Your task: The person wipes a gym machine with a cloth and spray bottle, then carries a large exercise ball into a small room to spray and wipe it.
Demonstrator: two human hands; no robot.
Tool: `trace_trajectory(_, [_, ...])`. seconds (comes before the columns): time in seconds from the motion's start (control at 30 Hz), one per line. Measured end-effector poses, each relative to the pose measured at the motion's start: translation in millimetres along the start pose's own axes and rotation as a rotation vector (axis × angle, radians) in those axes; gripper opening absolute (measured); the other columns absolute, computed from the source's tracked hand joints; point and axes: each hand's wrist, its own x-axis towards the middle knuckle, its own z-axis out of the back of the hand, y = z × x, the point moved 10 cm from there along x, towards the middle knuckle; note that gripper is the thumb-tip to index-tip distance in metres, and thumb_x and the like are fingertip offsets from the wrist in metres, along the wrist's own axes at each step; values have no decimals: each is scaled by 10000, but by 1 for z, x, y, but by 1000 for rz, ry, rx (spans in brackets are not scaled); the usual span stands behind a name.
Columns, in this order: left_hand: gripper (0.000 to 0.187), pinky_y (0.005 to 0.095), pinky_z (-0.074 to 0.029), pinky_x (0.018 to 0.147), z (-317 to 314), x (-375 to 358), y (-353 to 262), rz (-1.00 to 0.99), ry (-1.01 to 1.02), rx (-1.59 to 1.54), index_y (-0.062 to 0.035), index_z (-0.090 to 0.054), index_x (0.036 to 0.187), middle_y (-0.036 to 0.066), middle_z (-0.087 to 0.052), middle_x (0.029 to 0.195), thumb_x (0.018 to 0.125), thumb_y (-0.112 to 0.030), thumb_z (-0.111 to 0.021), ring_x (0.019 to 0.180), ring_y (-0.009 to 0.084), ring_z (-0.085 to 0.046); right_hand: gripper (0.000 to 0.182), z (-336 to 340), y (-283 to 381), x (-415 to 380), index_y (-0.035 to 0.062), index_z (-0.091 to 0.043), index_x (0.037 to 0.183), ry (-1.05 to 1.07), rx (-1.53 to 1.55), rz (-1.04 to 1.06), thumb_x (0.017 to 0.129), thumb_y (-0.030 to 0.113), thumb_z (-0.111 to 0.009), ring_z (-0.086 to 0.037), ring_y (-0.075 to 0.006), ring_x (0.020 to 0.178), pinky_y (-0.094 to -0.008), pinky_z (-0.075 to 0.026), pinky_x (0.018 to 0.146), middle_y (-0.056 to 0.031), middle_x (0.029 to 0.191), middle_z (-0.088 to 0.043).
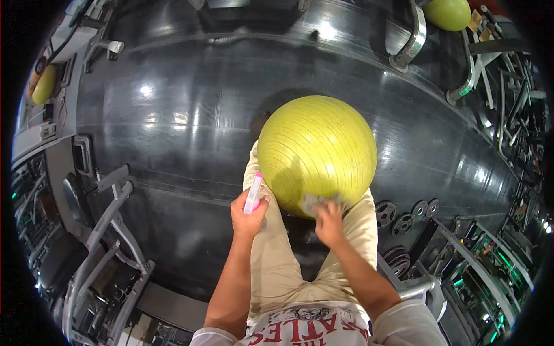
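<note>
White printed T-shirt (306,328) with red lettering filled the bottom edge, beige trousers (277,259) below it, both the person's own. Large yellow-green ribbed rubber exercise ball (316,151) rested on the person's lap, against the thighs. Right hand (329,222) was pressed to the ball's lower near side, fingers closed over a small grey folded cloth (316,200) that lay flat on the rubber. Left hand (248,216) was wrapped tight round a slim white spray bottle with a pink cap (253,192), held upright just beside the ball's left edge, not touching it as far as could be seen. Judged from this: wiping was under way on the lower near patch only; top and far side showed no cloth contact, so most of the surface looked left to do, though wet or dry could not be told. Around: glossy black rubber gym floor (173,127), grey steel machine frames (109,242) at left, black weight plates (404,216) on a rack just right of the knee, a second yellow-green ball (449,12) top right, another (45,83) far left. Nothing stood between hands and ball; machines sat close on both sides.
</note>
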Motion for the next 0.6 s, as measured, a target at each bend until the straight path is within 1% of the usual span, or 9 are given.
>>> trace_trajectory(0.13, [265,236,-408,584,0,-4,-2,12,6,-12,-28,-748,1085,-65,-544,680,822,-42,-770,605,32,-464,346,-57,-11,-49,130,-703,1133,391,-65,-72,816,-2,-659,-545,-428,1085,-525,-483,901,-179,1140,-576])
trace_trajectory(0.2, [270,246,-437,601,3,-2,2,16,9,-28,-17,-729,1100,-36,-574,689,832,-41,-754,612,57,-513,302,-41,-7,-22,115,-699,1130,349,133,-38,847,18,-657,-571,-412,1037,-505,-492,903,-176,1092,-589])
trace_trajectory(0.27, [286,271,-499,636,9,-3,15,13,10,-28,8,-694,1129,17,-632,700,849,-42,-725,625,105,-613,241,8,19,31,96,-692,1119,334,274,-21,887,42,-653,-597,-394,996,-475,-499,909,-174,1051,-603])
trace_trajectory(0.3, [282,273,-502,634,12,-5,15,20,0,-51,12,-691,1128,16,-624,699,851,-34,-721,625,107,-613,203,40,34,63,86,-687,1109,329,316,-24,911,57,-650,-610,-383,979,-455,-502,914,-174,1035,-611])
trace_trajectory(0.37, [274,278,-506,628,13,-3,10,21,-19,-106,18,-684,1125,14,-609,696,856,-19,-714,623,112,-615,179,98,43,129,72,-677,1118,150,423,40,941,76,-650,-612,-382,1012,-440,-502,918,-185,1059,-614])
trace_trajectory(0.4, [266,285,-509,622,12,-3,8,27,-23,-121,31,-680,1121,12,-598,715,859,-4,-709,623,115,-614,244,117,30,161,82,-666,1209,53,413,134,970,118,-636,-608,-377,1056,-447,-491,961,-188,1119,-617])
trace_trajectory(0.47, [261,270,-508,623,10,-1,3,13,-16,-111,22,-702,1112,8,-623,718,854,-12,-730,628,90,-604,305,153,15,218,125,-650,1294,-135,147,18,999,190,-608,-586,-379,1137,-464,-470,1010,-179,1201,-612])
trace_trajectory(0.53, [257,263,-509,624,8,0,-2,7,-10,-91,20,-713,1106,7,-635,719,853,-15,-738,629,77,-599,344,148,-26,257,173,-625,1349,-50,-54,-88,1014,229,-575,-552,-381,1227,-508,-426,1064,-169,1267,-601])
trace_trajectory(0.6, [252,263,-511,625,7,-2,-4,20,-8,-63,24,-711,1104,9,-634,719,856,-12,-733,625,79,-596,349,102,-107,258,193,-615,1360,-1,-231,-217,1016,225,-564,-534,-391,1255,-525,-407,1075,-171,1275,-597])
